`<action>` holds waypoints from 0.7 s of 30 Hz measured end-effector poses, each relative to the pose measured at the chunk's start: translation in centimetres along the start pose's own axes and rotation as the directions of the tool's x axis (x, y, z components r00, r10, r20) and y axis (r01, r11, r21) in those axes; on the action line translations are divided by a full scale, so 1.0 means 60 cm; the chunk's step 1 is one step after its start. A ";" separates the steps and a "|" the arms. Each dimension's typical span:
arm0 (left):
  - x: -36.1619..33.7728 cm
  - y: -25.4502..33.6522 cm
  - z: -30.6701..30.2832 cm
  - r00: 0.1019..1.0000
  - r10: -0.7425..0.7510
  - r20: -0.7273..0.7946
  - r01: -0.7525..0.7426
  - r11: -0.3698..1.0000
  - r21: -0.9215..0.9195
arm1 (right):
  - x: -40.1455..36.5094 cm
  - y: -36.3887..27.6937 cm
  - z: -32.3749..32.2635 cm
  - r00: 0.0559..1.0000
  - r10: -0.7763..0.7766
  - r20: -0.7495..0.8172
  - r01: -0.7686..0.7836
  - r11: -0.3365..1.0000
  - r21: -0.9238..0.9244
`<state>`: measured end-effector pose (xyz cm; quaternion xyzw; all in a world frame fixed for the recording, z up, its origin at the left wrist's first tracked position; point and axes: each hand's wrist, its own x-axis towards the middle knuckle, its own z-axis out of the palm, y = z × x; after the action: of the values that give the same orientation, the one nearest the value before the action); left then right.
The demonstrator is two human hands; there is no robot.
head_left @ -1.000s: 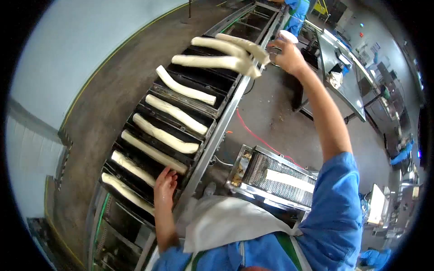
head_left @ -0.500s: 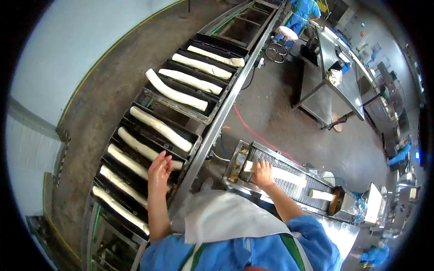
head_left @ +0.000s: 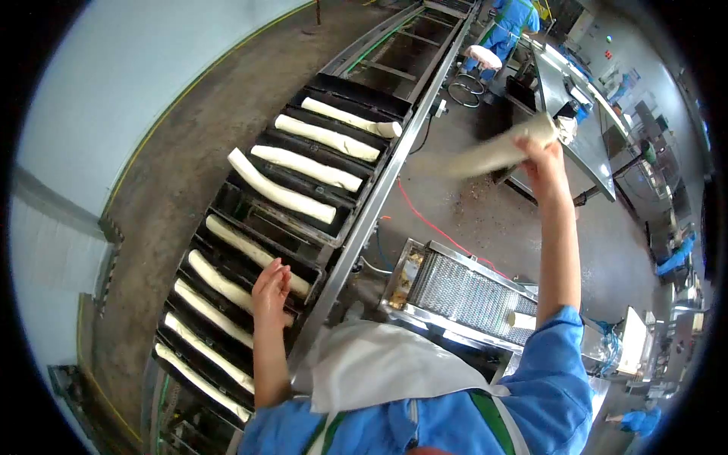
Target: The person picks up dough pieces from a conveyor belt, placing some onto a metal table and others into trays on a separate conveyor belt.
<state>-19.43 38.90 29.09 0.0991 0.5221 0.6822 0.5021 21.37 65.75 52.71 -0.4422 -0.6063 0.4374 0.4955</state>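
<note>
Just off the mesh belt (head_left: pixel 464 292), a dough roll (head_left: pixel 493 155) is in transit, clasped in the right hand (head_left: pixel 541 155); the left hand (head_left: pixel 271 288) is loosely open, its grip empty.

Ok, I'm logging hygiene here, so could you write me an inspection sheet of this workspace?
Surface: black metal trays in a row along a grey metal rail; silvery mesh conveyor opposite.
Job's things: nine long, pale dough rolls in the trays; a blurred pale roll in the air; a partly hidden pale piece on the mesh.
Clutter: dark specks on the grey floor.
Hands: left hand over the trays, contact unclear; right hand grips the blurred roll near one end.
Cables: thin red cord or hose on the floor.
Surroundings: person in blue clothing beside a round, pale-seated stool.
</note>
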 end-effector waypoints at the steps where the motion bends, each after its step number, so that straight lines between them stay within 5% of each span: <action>1: 0.019 -0.004 0.011 1.000 -0.017 0.003 0.017 1.000 0.017 | 0.026 -0.009 0.023 1.000 0.005 -0.030 -0.001 0.994 0.113; 2: 0.031 0.000 0.032 1.000 -0.017 0.005 0.017 1.000 0.021 | 0.053 -0.015 0.039 0.998 0.014 -0.062 0.001 0.975 0.224; 4: 0.054 0.006 0.079 1.000 -0.015 -0.012 0.016 0.997 0.073 | 0.110 0.002 0.043 0.988 -0.047 0.148 -0.056 0.782 0.620; 6: 0.085 0.006 0.111 0.999 -0.032 -0.014 0.033 0.997 0.068 | 0.116 0.007 0.052 0.999 -0.034 0.016 0.016 0.777 0.629; 12: 0.255 -0.029 0.126 0.982 0.159 -0.107 -0.143 0.980 0.142 | 0.082 0.124 -0.026 0.997 0.080 -0.017 -0.061 0.867 0.494; 14: 0.229 0.039 0.211 0.949 0.199 -0.244 -0.074 0.893 0.443 | 0.048 0.215 -0.089 0.978 0.198 -0.058 -0.167 0.925 0.341; 18: 0.350 0.036 0.199 0.847 0.206 -0.490 0.022 0.907 0.420 | -0.084 0.407 -0.213 0.929 0.366 -0.050 -0.369 0.915 -0.163; 19: 0.342 0.050 0.226 0.816 0.116 -0.566 0.135 0.914 0.381 | -0.130 0.439 -0.233 0.920 0.387 -0.056 -0.362 0.788 -0.497; 20: 0.406 0.017 0.176 0.781 0.176 -0.600 0.138 0.887 0.441 | -0.177 0.466 -0.247 0.910 0.409 -0.065 -0.307 0.562 -0.768; 21: 0.418 0.010 0.165 0.785 0.212 -0.583 0.139 0.856 0.498 | -0.220 0.495 -0.254 0.859 0.509 -0.057 -0.303 0.416 -0.858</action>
<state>-25.19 64.76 24.17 0.0113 0.8180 0.5210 0.2436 40.99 61.09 23.07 -0.7090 -0.6624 0.2401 0.0289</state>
